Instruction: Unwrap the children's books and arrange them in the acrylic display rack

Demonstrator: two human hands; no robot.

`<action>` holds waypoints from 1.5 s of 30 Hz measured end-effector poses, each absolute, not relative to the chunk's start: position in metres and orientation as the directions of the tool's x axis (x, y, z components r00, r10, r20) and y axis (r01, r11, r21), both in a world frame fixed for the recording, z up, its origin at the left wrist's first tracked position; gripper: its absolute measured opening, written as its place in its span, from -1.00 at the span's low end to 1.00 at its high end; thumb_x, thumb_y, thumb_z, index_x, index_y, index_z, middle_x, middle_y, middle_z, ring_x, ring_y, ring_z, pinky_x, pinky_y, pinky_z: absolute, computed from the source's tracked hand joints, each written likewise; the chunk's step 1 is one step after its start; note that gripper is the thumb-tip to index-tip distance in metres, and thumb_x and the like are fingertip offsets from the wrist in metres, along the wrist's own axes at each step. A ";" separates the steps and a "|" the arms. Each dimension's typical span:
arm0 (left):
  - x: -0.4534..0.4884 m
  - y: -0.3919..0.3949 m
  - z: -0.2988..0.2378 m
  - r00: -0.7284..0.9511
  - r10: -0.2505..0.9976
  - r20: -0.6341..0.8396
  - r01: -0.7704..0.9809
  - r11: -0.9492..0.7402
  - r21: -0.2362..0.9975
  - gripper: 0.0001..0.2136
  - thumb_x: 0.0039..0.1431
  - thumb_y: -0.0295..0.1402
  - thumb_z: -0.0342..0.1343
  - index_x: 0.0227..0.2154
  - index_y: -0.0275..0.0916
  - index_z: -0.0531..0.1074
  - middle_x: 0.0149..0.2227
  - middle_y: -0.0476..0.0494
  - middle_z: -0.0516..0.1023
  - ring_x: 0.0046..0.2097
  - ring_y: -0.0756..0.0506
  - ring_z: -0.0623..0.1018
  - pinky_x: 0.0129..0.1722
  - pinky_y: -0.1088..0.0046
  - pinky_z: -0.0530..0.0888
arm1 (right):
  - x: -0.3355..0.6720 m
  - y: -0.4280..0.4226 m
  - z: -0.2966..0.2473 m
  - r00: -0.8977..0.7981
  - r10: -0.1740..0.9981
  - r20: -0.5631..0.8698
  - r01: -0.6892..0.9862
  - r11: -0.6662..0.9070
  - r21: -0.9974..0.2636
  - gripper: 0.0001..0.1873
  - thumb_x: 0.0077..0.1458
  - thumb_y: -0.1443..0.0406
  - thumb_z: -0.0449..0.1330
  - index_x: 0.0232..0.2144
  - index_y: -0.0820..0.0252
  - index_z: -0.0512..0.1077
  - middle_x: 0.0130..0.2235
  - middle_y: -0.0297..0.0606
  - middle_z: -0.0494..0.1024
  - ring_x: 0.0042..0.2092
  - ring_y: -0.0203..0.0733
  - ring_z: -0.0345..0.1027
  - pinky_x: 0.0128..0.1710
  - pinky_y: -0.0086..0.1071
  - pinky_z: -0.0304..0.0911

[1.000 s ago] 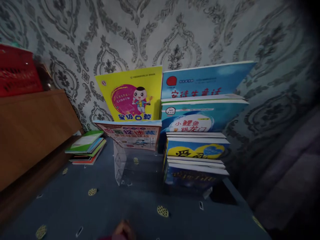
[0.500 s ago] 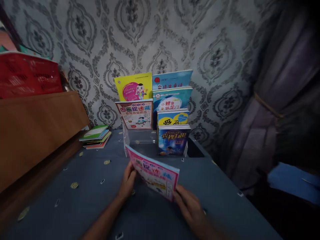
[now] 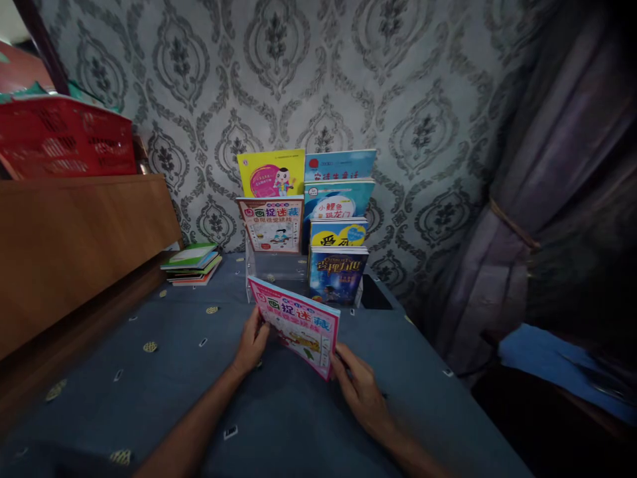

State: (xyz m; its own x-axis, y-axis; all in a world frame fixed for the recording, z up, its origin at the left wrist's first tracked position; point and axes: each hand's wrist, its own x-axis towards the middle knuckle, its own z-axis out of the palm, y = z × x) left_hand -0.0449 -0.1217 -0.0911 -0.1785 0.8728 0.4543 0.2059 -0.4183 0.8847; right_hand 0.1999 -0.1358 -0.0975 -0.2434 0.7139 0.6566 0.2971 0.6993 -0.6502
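Both my hands hold a pink children's book (image 3: 297, 325) upright, tilted, above the blue cloth-covered table (image 3: 164, 372). My left hand (image 3: 252, 342) grips its left edge and my right hand (image 3: 359, 392) grips its lower right corner. Just behind it stands a clear tiered display rack (image 3: 276, 271) against the wall. The rack holds a yellow book (image 3: 271, 172) and a maze book (image 3: 271, 224) on the left, and several blue books (image 3: 338, 226) stepped down on the right. The front left slot of the rack shows no book.
A small stack of thin books (image 3: 192, 264) lies at the table's back left. A wooden cabinet (image 3: 70, 245) with a red basket (image 3: 64, 136) on top runs along the left. A purple curtain (image 3: 527, 219) hangs on the right, with something blue (image 3: 552, 365) below it.
The view pulled back from the rack, and both hands came into sight holding the pink book. Since half a second ago the book has risen more upright and closer to the rack.
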 end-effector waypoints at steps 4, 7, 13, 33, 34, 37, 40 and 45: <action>-0.050 -0.119 -0.090 -0.218 0.879 0.423 0.209 -0.382 0.900 -0.73 0.17 -0.18 0.13 -0.16 -0.22 0.46 -0.19 -0.12 0.60 -0.14 -0.14 0.54 -0.10 0.35 0.46 | 0.196 -0.130 -0.094 -0.271 0.708 0.652 0.278 0.707 -0.651 -0.61 0.40 0.07 0.00 -0.07 0.07 0.56 -0.18 -0.17 0.68 -0.22 -0.08 0.58 -0.17 -0.29 0.55; -0.056 -0.117 -0.088 -0.260 0.881 0.394 0.196 -0.352 0.916 -0.75 0.16 -0.19 0.14 -0.18 -0.22 0.47 -0.21 -0.11 0.60 -0.14 -0.14 0.54 -0.09 0.36 0.45 | 0.191 -0.123 -0.091 -0.317 0.711 0.628 0.254 0.702 -0.666 -0.61 0.40 0.07 0.01 -0.06 0.07 0.56 -0.18 -0.16 0.67 -0.19 -0.06 0.58 -0.15 -0.28 0.55; -0.063 -0.114 -0.086 -0.280 0.900 0.335 0.130 -0.310 0.942 -0.65 0.12 -0.22 0.12 -0.05 -0.23 0.46 -0.04 -0.18 0.63 0.00 -0.19 0.56 0.06 0.29 0.43 | 0.181 -0.115 -0.084 -0.343 0.759 0.554 0.191 0.634 -0.750 -0.63 0.39 0.06 0.02 -0.18 0.12 0.55 -0.29 -0.20 0.65 -0.29 -0.15 0.55 -0.31 -0.42 0.51; -0.089 -0.080 -0.026 -0.341 0.791 0.509 0.302 -0.420 0.856 -0.81 0.12 -0.23 0.14 -0.26 -0.22 0.45 -0.38 -0.01 0.51 -0.34 -0.05 0.44 -0.31 0.49 0.38 | 0.155 -0.055 -0.019 -0.358 0.661 0.659 0.207 0.745 -0.634 -0.69 0.40 0.15 -0.01 -0.23 0.13 0.47 -0.33 -0.27 0.56 -0.32 -0.20 0.44 -0.29 -0.42 0.36; -0.091 -0.076 -0.019 -0.334 0.775 0.536 0.320 -0.442 0.838 -0.81 0.13 -0.24 0.13 -0.26 -0.22 0.44 -0.39 0.00 0.50 -0.35 -0.04 0.42 -0.32 0.49 0.37 | 0.153 -0.049 -0.011 -0.359 0.649 0.671 0.214 0.757 -0.617 -0.69 0.40 0.15 -0.02 -0.25 0.13 0.45 -0.34 -0.28 0.54 -0.32 -0.20 0.42 -0.29 -0.42 0.34; -0.097 -0.063 0.006 -0.318 0.725 0.611 0.354 -0.507 0.786 -0.83 0.16 -0.24 0.12 -0.28 -0.22 0.42 -0.39 0.01 0.47 -0.35 -0.03 0.40 -0.32 0.48 0.36 | 0.150 -0.033 0.017 -0.367 0.609 0.703 0.222 0.791 -0.570 -0.73 0.40 0.19 -0.02 -0.25 0.14 0.41 -0.32 -0.27 0.52 -0.29 -0.19 0.41 -0.25 -0.39 0.32; -0.104 -0.047 0.033 -0.304 0.653 0.694 0.392 -0.578 0.716 -0.85 0.16 -0.27 0.13 -0.28 -0.22 0.40 -0.39 0.01 0.46 -0.35 -0.03 0.41 -0.30 0.48 0.37 | 0.144 -0.014 0.045 -0.362 0.558 0.746 0.222 0.830 -0.512 -0.76 0.38 0.21 -0.01 -0.25 0.15 0.40 -0.30 -0.26 0.51 -0.26 -0.17 0.40 -0.21 -0.36 0.31; -0.113 -0.019 0.077 -0.255 0.472 0.844 0.480 -0.696 0.534 -0.87 0.16 -0.31 0.10 -0.25 -0.22 0.39 -0.36 0.00 0.48 -0.33 -0.02 0.45 -0.30 0.50 0.41 | 0.132 0.019 0.087 -0.329 0.492 0.806 0.195 0.870 -0.452 -0.75 0.37 0.16 0.00 -0.23 0.16 0.39 -0.34 -0.27 0.47 -0.27 -0.17 0.37 -0.18 -0.31 0.30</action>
State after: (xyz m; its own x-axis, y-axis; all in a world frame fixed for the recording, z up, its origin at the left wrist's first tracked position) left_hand -0.1135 -0.0188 0.0773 -0.2553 0.4715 0.8441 0.4801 -0.6959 0.5340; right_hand 0.1320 0.0194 0.0868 -0.3294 0.4924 0.8056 0.1947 0.8703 -0.4523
